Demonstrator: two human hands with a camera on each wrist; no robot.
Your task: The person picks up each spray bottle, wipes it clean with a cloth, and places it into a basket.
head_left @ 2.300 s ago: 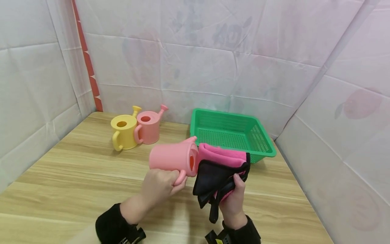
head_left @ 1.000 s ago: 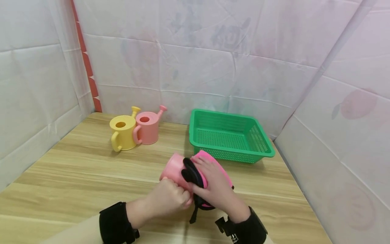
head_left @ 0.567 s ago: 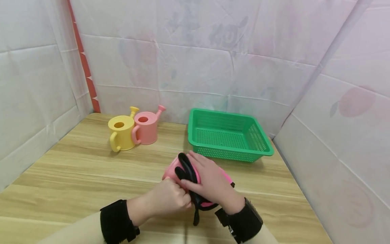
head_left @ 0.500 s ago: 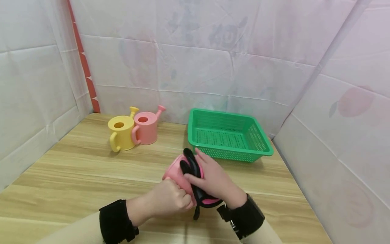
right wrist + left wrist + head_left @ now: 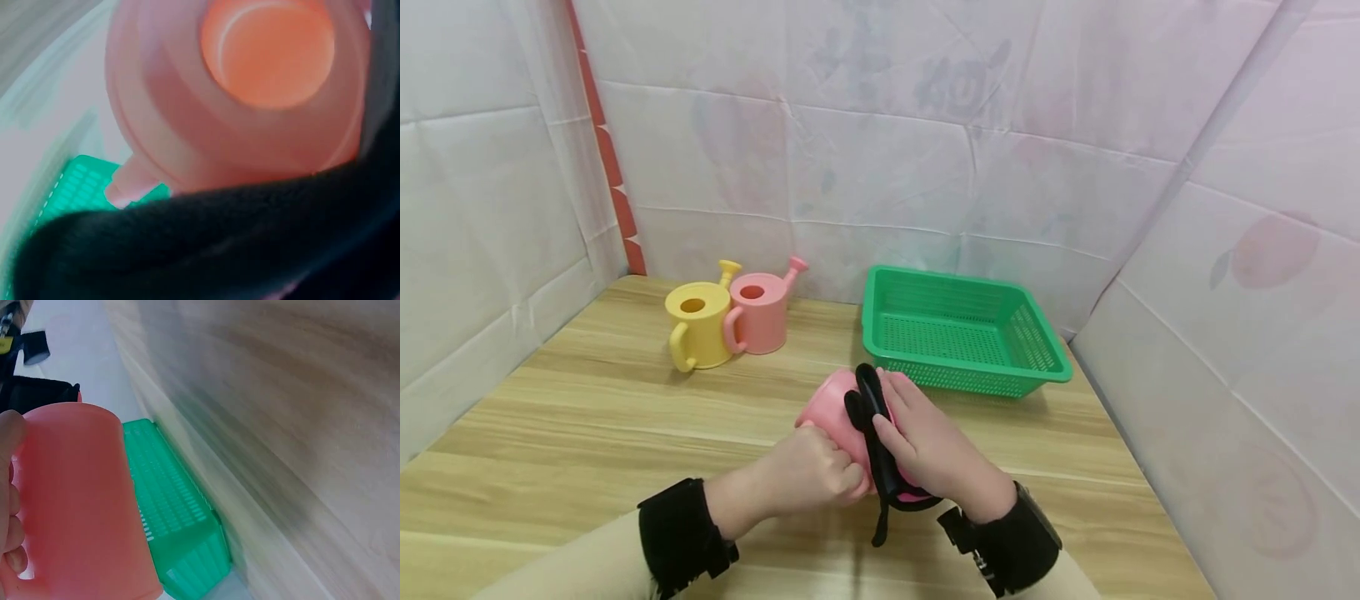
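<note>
My left grip (image 5: 820,475) is clenched round the handle (image 5: 20,587) of the tipped pink watering can (image 5: 830,406), which is nearer to me than the green basket (image 5: 955,378). My right grip (image 5: 936,450) holds the folded pink-and-black cloth (image 5: 883,468) at the can's holed end. I think the can may twist on its handle, if my right side presses stronger than my left. The cloth could also slide off, should its hold become slack.

Tilted pink watering can (image 5: 831,406) against cloth (image 5: 883,469)
</note>
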